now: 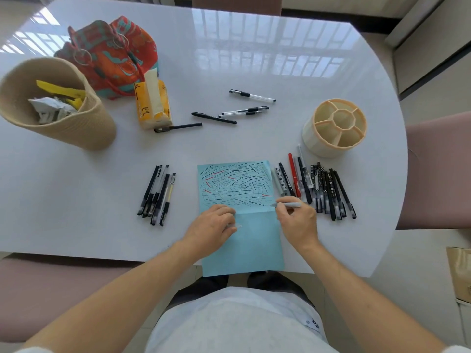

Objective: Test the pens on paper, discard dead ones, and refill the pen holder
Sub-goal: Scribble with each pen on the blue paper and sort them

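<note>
A light blue sheet of paper lay at the lower middle of the frame on the glossy white surface, its near edge hanging over the surface's rim. Its upper half was crowded with short crossing strokes, mostly black and dark blue with a few red ones; its lower half, below a fold line, was unmarked.

The right hand pinched a slim grey pen between curled fingers, the pen lying nearly level with its tip at the paper's right edge. The left hand rested on the paper near the fold, its fingers curled around what looked like a small clear pen cap, though this was blurred.

Right of the paper lay a close row of capped pens, black, red, grey and black-and-white patterned, side by side. Just beyond them, toward the right of the frame, stood a cream round plastic pen holder, upright, divided into a central well and outer compartments, all showing bare. Left of the paper lay a smaller bundle of black and clear pens, touching one another. In the upper middle, a few more pens lay scattered apart.

At the upper left a tan woven basket held crumpled paper and yellow scraps. Beside it sat an orange and teal patterned fabric bag and a yellow tissue pack.
</note>
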